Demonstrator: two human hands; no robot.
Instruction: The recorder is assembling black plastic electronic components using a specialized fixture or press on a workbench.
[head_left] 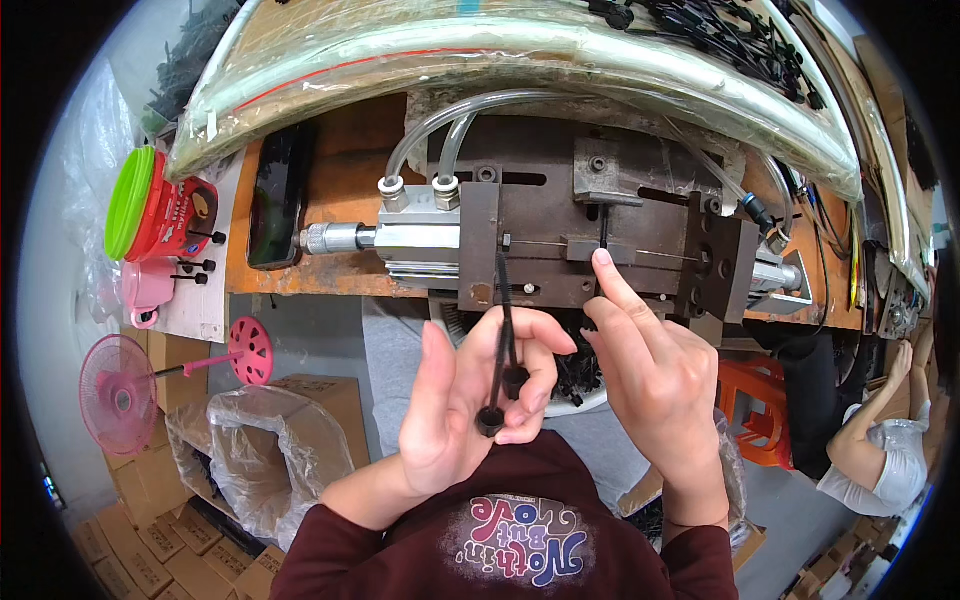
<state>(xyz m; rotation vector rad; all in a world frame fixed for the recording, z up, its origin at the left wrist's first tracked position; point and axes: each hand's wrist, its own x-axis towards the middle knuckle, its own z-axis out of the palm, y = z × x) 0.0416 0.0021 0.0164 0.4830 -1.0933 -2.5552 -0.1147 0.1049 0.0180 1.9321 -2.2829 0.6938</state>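
My left hand (480, 390) is palm up with its fingers curled round two thin black stems (497, 375) with round knobbed ends. Their knobs hang over my palm, and their thin ends point up at the metal fixture (545, 210). My right hand (650, 370) stretches its index finger to a black stem (604, 228) that sits across a small block on the fixture. The fingertip touches or nearly touches it. The other right fingers are curled; a bit of black shows beside them, but what they hold is hidden.
Clear hoses (430, 125) run from the left air cylinder (418, 240). A dark phone (278, 205) lies on the bench beside a red bucket (185, 210). Beyond the fixture, a plastic-wrapped tray (520, 55) holds many black stems. Below are a pink fan (120, 395), a lined bin (275, 450) and an orange stool (755, 410). Another person (880, 450) is at the right.
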